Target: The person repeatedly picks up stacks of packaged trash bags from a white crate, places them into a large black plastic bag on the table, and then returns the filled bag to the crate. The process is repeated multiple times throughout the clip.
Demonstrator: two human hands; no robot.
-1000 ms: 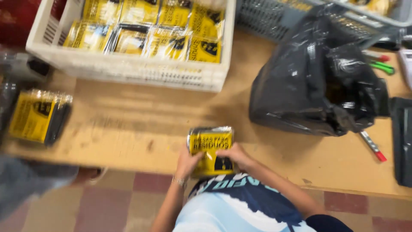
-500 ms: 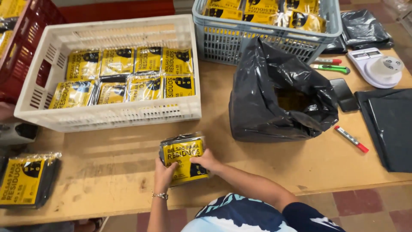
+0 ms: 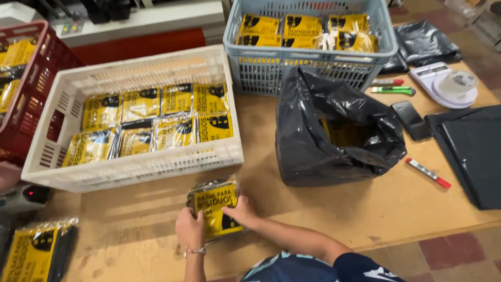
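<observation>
Gripping yellow-and-black packet [image 3: 215, 208] lower centre of frame on table [image 3: 339, 209]: left hand [image 3: 190, 228] at its lower-left edge, right hand [image 3: 241, 211] on right side. Long axis runs near-vertical; white crate [image 3: 130, 169] just above.
</observation>
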